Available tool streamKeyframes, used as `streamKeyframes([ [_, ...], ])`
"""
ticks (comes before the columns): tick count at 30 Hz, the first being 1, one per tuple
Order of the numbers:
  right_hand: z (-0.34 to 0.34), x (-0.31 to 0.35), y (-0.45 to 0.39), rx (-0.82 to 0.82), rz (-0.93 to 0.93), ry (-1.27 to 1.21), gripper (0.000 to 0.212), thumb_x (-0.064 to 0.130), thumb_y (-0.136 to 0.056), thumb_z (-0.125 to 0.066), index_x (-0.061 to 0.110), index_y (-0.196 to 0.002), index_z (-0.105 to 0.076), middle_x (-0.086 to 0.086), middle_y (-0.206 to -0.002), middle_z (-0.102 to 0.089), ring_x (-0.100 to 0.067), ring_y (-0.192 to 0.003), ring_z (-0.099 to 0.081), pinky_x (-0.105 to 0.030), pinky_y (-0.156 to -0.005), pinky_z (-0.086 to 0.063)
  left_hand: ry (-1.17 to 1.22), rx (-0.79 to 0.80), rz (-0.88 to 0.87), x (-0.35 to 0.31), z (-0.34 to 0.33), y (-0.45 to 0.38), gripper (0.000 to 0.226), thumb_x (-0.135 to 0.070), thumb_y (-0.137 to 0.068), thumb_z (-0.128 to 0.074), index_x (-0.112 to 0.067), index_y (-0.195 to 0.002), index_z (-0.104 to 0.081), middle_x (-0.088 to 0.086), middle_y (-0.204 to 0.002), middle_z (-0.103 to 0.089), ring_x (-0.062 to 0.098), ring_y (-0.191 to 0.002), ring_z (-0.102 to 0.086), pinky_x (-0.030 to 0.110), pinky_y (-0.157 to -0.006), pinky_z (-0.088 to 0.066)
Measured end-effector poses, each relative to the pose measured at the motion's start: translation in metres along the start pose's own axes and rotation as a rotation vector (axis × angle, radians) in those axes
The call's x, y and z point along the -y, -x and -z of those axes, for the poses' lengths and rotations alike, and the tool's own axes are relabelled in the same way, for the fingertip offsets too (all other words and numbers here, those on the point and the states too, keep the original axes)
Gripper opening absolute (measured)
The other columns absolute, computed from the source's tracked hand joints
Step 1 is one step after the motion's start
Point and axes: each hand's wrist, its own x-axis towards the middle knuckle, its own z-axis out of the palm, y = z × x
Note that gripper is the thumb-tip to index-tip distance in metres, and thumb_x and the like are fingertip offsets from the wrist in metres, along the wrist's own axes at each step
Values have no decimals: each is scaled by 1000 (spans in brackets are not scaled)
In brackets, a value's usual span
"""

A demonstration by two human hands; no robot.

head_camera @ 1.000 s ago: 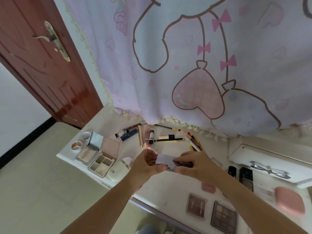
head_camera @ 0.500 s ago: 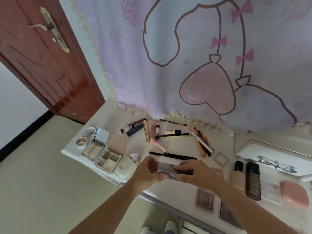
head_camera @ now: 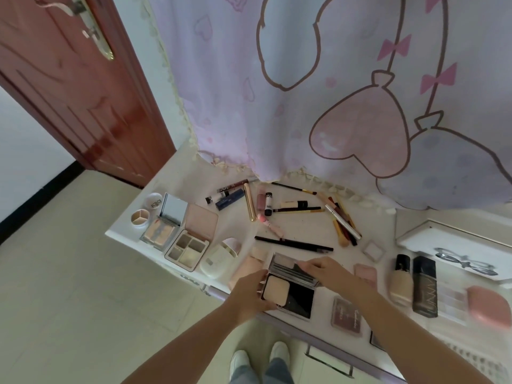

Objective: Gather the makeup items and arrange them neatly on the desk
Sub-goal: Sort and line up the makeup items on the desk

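Opened now, where half a second ago it was shut between both hands, the powder compact (head_camera: 289,291) lies at the front edge of the white desk (head_camera: 304,225). Its mirrored lid stands raised on the far side, the pale powder pan and black tray nearer. The left hand (head_camera: 248,293) grips the compact's left side, fingers closed on the base. The right hand (head_camera: 329,271) pinches the lid's top edge. Beyond the compact lies a long black pencil (head_camera: 293,243); to its left, a white oval case (head_camera: 219,259).

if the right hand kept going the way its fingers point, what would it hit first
The right hand points left along the open compact's lid. Past that, probably the pink case, then the white oval compact; depth is unclear.
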Motion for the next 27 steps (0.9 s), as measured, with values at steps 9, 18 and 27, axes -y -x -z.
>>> streamKeyframes([
  [9,-16,-18,-4,-110,23,77,44,37,-95,-43,-1,-95,-66,-22,-84,-63,-14,-68,-50,-23,-61,-34,-465,-52,-52,10,-16,-2,69,-18,-84,-61,-16,-143,-23,8,-141,-37,24,-126,-42,32,-103,-36],
  [18,-17,-17,-13,-160,-24,85,36,36,-95,-43,13,-70,-53,4,-58,-42,-6,-53,-38,-16,-51,-27,-801,-59,-158,15,-22,-8,53,-26,-92,-51,-13,-138,-28,4,-137,-43,18,-123,-45,30,-106,-38],
  [27,-14,-8,-16,-184,-128,76,41,43,-95,-40,9,-81,-58,-6,-75,-50,-18,-73,-47,-27,-62,-32,-816,-51,-186,11,-16,-8,35,-24,-92,-50,-12,-123,-42,5,-126,-47,19,-112,-50,26,-93,-42],
])
